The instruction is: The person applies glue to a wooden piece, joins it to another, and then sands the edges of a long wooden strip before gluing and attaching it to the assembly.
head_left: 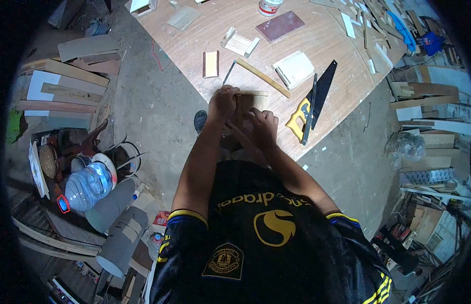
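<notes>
A small pale wooden piece (252, 100) with a raised strip along its far edge is between my hands at the table's near edge. My left hand (224, 105) is closed around its left side. At its near right side my right hand (264, 125) has curled fingers against it; their exact grip is partly hidden. Just beyond lies an L-shaped square (263, 78) with a yellowish wooden arm and a thin dark arm pointing towards my left hand. A handsaw (324, 88) with a yellow handle rests to the right, a dark narrow bar (310, 114) beside it.
On the wooden table (337, 48) are a framed small panel (211, 64), a wooden assembly (240, 43), a pale block (294, 69), a reddish-brown board (280, 26) and a white tub (269, 6). Wood offcuts and a large water bottle (88, 186) stand around the floor.
</notes>
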`<action>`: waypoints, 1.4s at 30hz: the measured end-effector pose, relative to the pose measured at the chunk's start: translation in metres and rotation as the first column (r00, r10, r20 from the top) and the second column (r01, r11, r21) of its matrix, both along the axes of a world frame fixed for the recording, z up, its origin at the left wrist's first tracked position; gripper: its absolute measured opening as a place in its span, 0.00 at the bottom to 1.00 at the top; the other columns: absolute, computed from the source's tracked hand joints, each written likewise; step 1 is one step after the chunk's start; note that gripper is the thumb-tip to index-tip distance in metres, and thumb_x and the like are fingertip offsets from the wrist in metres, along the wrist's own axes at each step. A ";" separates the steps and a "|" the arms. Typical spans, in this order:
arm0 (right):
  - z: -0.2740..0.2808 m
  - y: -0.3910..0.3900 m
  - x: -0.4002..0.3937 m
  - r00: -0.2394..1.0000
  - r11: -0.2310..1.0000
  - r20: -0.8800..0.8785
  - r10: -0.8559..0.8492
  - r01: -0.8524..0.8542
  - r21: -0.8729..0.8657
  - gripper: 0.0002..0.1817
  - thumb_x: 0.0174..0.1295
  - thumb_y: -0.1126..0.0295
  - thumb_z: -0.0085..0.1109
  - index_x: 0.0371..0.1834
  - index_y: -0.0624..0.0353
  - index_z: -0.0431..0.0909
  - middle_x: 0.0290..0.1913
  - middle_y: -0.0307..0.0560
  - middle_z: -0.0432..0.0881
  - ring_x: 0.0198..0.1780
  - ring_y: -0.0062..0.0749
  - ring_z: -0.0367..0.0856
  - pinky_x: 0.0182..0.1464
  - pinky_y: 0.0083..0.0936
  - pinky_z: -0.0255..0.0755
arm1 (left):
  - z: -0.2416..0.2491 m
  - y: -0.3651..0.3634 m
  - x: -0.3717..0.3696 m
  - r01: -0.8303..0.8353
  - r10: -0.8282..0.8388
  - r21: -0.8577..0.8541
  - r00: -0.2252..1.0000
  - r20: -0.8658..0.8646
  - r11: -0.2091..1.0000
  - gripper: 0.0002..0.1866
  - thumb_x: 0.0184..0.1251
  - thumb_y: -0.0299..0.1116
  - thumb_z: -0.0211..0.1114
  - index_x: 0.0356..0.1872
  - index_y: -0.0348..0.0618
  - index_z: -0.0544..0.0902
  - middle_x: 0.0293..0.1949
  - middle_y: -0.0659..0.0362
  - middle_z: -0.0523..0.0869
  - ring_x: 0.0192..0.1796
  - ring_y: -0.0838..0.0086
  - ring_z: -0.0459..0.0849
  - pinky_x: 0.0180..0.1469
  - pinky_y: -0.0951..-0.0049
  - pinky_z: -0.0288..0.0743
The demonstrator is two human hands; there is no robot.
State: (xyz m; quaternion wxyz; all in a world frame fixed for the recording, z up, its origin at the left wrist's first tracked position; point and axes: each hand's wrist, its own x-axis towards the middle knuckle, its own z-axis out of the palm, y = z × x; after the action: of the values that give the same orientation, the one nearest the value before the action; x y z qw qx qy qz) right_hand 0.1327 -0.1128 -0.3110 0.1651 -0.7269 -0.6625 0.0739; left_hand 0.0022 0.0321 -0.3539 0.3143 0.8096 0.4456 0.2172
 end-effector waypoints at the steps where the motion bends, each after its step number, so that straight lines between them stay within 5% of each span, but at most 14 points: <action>1: 0.000 0.000 0.000 1.000 1.000 0.000 0.001 -0.001 0.000 0.22 0.45 0.55 0.73 0.47 0.40 0.84 0.56 0.30 0.79 0.50 0.37 0.73 0.50 0.40 0.63 | -0.001 0.000 0.000 -0.001 0.001 0.002 1.000 -0.001 1.000 0.15 0.62 0.27 0.56 0.47 0.45 0.87 0.48 0.50 0.85 0.52 0.54 0.83 0.58 0.57 0.77; 16: 0.006 0.000 -0.001 0.999 0.999 -0.030 -0.016 0.015 -0.040 0.22 0.46 0.54 0.73 0.47 0.41 0.85 0.57 0.31 0.79 0.50 0.39 0.73 0.50 0.41 0.64 | 0.004 -0.002 0.000 -0.012 0.012 0.004 1.000 -0.028 1.000 0.16 0.63 0.27 0.56 0.48 0.46 0.87 0.49 0.51 0.85 0.53 0.54 0.83 0.59 0.58 0.76; 21: 0.005 -0.001 0.000 0.999 1.000 -0.044 0.025 -0.025 -0.012 0.20 0.51 0.58 0.65 0.50 0.42 0.82 0.52 0.32 0.77 0.47 0.38 0.70 0.47 0.39 0.61 | 0.002 -0.003 -0.001 -0.006 0.007 0.039 1.000 -0.025 0.999 0.15 0.63 0.28 0.57 0.48 0.47 0.87 0.49 0.51 0.85 0.53 0.54 0.84 0.58 0.58 0.77; 24: 0.004 0.000 -0.001 1.000 1.000 -0.021 -0.004 0.003 -0.017 0.21 0.47 0.55 0.72 0.46 0.41 0.85 0.56 0.31 0.79 0.50 0.39 0.73 0.49 0.40 0.64 | 0.004 -0.003 0.000 -0.008 0.009 0.028 0.999 -0.037 1.000 0.14 0.63 0.28 0.58 0.48 0.46 0.87 0.49 0.51 0.85 0.53 0.55 0.84 0.58 0.58 0.77; 30: 0.017 0.000 -0.002 1.000 0.999 -0.031 0.005 -0.006 -0.045 0.25 0.46 0.56 0.72 0.51 0.41 0.82 0.56 0.31 0.79 0.49 0.39 0.73 0.49 0.40 0.64 | -0.001 -0.001 -0.005 0.016 -0.018 0.042 0.999 0.037 0.999 0.17 0.65 0.27 0.55 0.53 0.43 0.83 0.49 0.47 0.84 0.53 0.50 0.82 0.59 0.56 0.76; 33: 0.015 -0.003 0.000 0.999 1.000 -0.040 0.005 -0.006 -0.022 0.30 0.48 0.53 0.69 0.56 0.48 0.77 0.53 0.38 0.78 0.48 0.41 0.72 0.46 0.40 0.63 | 0.009 -0.006 -0.011 -0.095 0.071 0.111 0.976 0.205 0.989 0.19 0.67 0.27 0.53 0.58 0.42 0.80 0.50 0.43 0.84 0.54 0.47 0.81 0.59 0.55 0.75; 39: 0.024 -0.052 0.031 0.978 0.999 -0.210 -0.017 0.010 -0.034 0.28 0.49 0.61 0.72 0.56 0.50 0.79 0.54 0.44 0.81 0.52 0.47 0.77 0.53 0.40 0.71 | 0.045 -0.041 -0.061 -0.280 0.301 -0.124 0.933 0.197 0.952 0.18 0.72 0.31 0.53 0.60 0.41 0.78 0.49 0.42 0.84 0.52 0.45 0.81 0.58 0.57 0.74; 41: 0.016 -0.072 0.040 0.977 0.999 -0.208 -0.048 0.047 -0.009 0.25 0.51 0.65 0.71 0.55 0.51 0.79 0.51 0.45 0.82 0.51 0.47 0.79 0.52 0.38 0.72 | 0.035 -0.063 -0.083 -0.323 0.354 -0.335 0.935 0.033 0.885 0.19 0.75 0.39 0.56 0.59 0.41 0.79 0.48 0.50 0.87 0.48 0.64 0.85 0.55 0.68 0.76; 42: 0.015 -0.081 0.043 0.976 0.997 -0.205 -0.077 0.081 0.011 0.23 0.53 0.68 0.69 0.54 0.52 0.80 0.49 0.46 0.83 0.50 0.46 0.80 0.52 0.36 0.73 | 0.037 -0.075 -0.091 -0.320 0.350 -0.332 0.936 0.034 0.888 0.19 0.75 0.39 0.56 0.59 0.41 0.79 0.48 0.50 0.87 0.48 0.64 0.85 0.55 0.68 0.76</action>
State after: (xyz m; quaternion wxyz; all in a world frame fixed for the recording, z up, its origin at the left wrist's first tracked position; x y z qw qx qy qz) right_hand 0.1757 -0.1941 -0.2957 0.2423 -0.7396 -0.6133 0.1351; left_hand -0.0891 -0.0431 -0.3167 0.4201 0.6475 0.5927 0.2301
